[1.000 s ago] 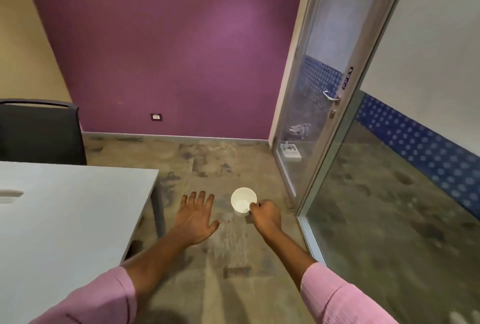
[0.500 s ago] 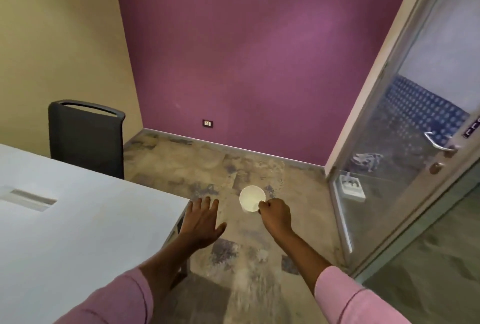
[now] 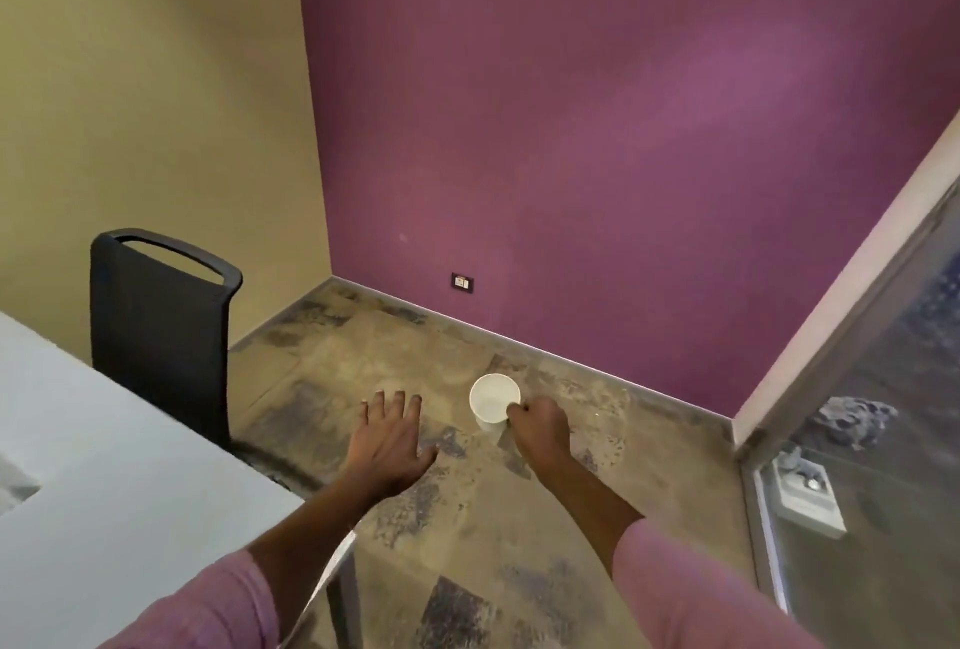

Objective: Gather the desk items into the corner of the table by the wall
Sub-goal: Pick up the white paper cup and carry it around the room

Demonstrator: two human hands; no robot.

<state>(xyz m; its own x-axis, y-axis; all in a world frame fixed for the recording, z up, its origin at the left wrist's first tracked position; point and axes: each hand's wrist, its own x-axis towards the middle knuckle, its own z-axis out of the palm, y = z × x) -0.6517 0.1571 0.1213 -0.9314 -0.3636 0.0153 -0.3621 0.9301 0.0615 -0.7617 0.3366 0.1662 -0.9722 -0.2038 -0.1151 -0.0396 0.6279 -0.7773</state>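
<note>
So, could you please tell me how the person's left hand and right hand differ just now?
The left hand is open, fingers straight and spread; the right hand is curled. The left hand holds nothing; the right hand pinches the rim of the white cup. The left hand is nearer the table than the right hand. Both reach forward over the floor from pink sleeves.
</note>
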